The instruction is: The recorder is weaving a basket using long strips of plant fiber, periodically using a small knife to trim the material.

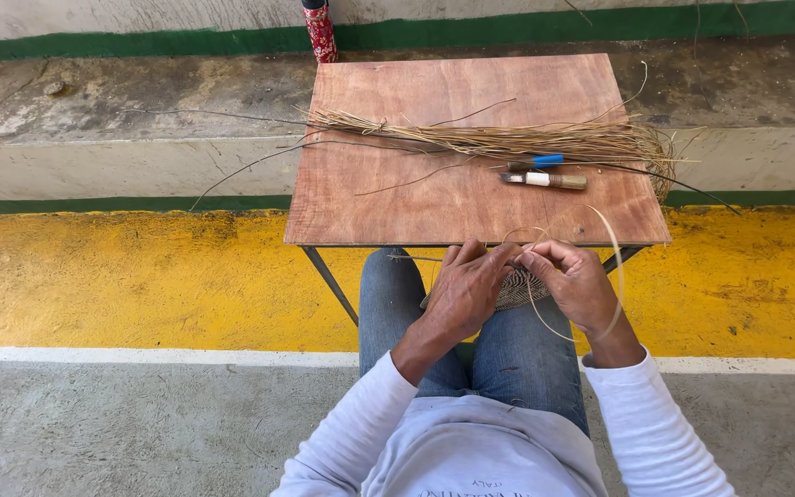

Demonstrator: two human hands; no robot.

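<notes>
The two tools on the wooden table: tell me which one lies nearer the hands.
The tool with the white band and brown handle lies nearer the hands; the blue-banded tool sits just behind it, against the bundle of dry fibres.

Bright daylight fills the whole view, soft and even (no harsh glare anywhere). The tabletop (471,198) glows warm, and only faint shadows sit under its near edge. Everything looks sharp, even the thin straws. Straight lines bend a little near the picture's outer edges.
</notes>
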